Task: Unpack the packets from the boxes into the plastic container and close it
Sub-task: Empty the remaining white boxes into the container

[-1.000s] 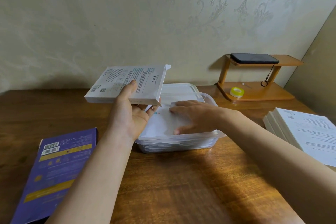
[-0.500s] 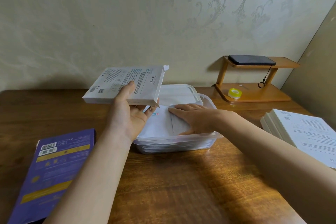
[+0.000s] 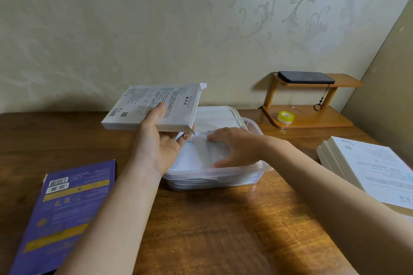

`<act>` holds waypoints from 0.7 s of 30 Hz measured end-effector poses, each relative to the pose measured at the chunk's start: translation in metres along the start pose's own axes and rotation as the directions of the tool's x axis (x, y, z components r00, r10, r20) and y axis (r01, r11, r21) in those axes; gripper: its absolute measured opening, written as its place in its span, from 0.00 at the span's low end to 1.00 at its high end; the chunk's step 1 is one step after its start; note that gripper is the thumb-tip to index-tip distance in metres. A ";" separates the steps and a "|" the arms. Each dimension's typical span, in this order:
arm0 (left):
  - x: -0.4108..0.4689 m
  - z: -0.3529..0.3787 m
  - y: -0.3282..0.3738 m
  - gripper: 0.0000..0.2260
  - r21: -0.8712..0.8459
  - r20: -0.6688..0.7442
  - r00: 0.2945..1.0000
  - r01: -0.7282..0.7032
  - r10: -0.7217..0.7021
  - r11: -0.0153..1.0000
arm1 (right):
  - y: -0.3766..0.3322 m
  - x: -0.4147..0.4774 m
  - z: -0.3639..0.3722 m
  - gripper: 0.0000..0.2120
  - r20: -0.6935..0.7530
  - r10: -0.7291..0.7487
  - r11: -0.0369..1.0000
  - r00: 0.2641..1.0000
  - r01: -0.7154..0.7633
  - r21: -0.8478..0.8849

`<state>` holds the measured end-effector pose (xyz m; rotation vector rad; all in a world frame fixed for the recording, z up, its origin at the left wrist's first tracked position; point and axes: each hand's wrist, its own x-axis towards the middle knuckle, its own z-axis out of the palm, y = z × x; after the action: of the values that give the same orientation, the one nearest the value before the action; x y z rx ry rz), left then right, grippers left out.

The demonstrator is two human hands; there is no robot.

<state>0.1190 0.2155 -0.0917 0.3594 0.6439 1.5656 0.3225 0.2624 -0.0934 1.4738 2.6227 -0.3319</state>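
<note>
The left hand [image 3: 161,147] is gripping a flat white cardboard box [image 3: 143,105], thumb on top and fingers underneath, above the clear plastic container's [image 3: 214,182] left edge. The right hand [image 3: 237,147] is pressing flat, straight fingers onto the white packets [image 3: 196,154] inside. The box is showing a barcode, but its print is unreadable.

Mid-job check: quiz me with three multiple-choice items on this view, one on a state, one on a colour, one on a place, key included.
1. The plastic container is: A) lidded B) open, the right hand flat on the packets inside C) overturned
2. The tape roll is: A) yellow B) blue C) black
3. The white box is: A) inside the container B) held up by the left hand at the container's left side C) under the right hand
Key: 1 B, no lid covers it; 2 A, its ring shows yellow; 3 B, the thumb lies on its top face.
</note>
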 end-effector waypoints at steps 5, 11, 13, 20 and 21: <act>0.002 -0.001 -0.001 0.15 0.028 0.023 1.000 -0.018 0.017 0.999 | -0.034 -0.011 -0.035 0.10 -0.407 0.267 0.578 0.874 0.193 0.793; 0.003 -0.003 -0.001 0.13 0.113 0.030 0.998 -0.061 0.058 0.992 | -0.070 0.002 -0.041 0.06 -0.328 0.333 0.311 0.884 0.226 0.923; 0.004 -0.004 -0.001 0.13 0.114 0.038 0.997 -0.067 0.063 0.991 | -0.070 0.005 -0.040 0.07 -0.278 0.327 0.218 0.903 0.214 0.952; 0.003 -0.004 0.000 0.17 0.127 0.068 0.996 -0.066 0.057 0.990 | -0.071 0.011 -0.027 0.09 -0.283 0.211 0.360 0.936 0.195 0.912; 0.004 -0.004 0.000 0.18 0.125 0.067 0.996 -0.060 0.052 0.990 | -0.072 0.013 -0.026 0.08 -0.307 0.217 0.383 0.927 0.209 0.900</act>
<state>0.1160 0.2184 -0.0954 0.5243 0.6905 1.5640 0.2545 0.2435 -0.0612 1.9186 2.7764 -2.0346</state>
